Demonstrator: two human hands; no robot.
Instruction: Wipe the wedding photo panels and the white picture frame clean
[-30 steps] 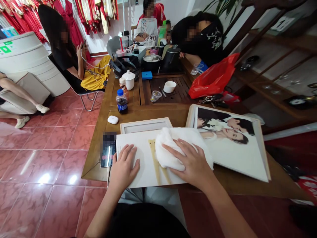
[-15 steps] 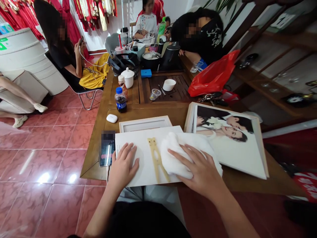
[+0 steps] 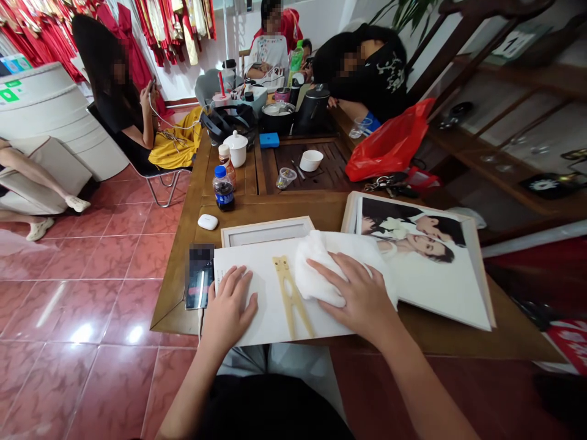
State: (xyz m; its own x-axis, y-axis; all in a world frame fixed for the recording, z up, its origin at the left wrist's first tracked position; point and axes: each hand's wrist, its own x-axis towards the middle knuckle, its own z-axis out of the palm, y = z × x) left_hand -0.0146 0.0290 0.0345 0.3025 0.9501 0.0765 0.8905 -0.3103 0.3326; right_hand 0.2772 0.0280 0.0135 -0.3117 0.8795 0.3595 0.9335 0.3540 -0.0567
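Note:
My left hand [image 3: 228, 310] lies flat, fingers spread, on the left side of a white board [image 3: 263, 327] at the table's near edge. A bunched white cloth [image 3: 308, 263] sits on the board's right part under my right hand [image 3: 358, 296], whose fingers curl over it and press it down. Between the hands, the board bears a pale yellow figure [image 3: 290, 296] with two long legs and two dark dots near its top. Right of the cloth rests a large framed wedding photo [image 3: 440, 284], partly covered by the cloth's far end.
A phone [image 3: 199, 284] with a cable lies left of the board. Behind are a white frame [image 3: 266, 231], an earbud case [image 3: 208, 222], a cola bottle [image 3: 224, 189], a lidded white cup [image 3: 236, 150] and a red plastic bag [image 3: 389, 146]. Several people sit around the table.
My right hand and the white cloth have shifted slightly left and away from me over the board. My left hand stays in place.

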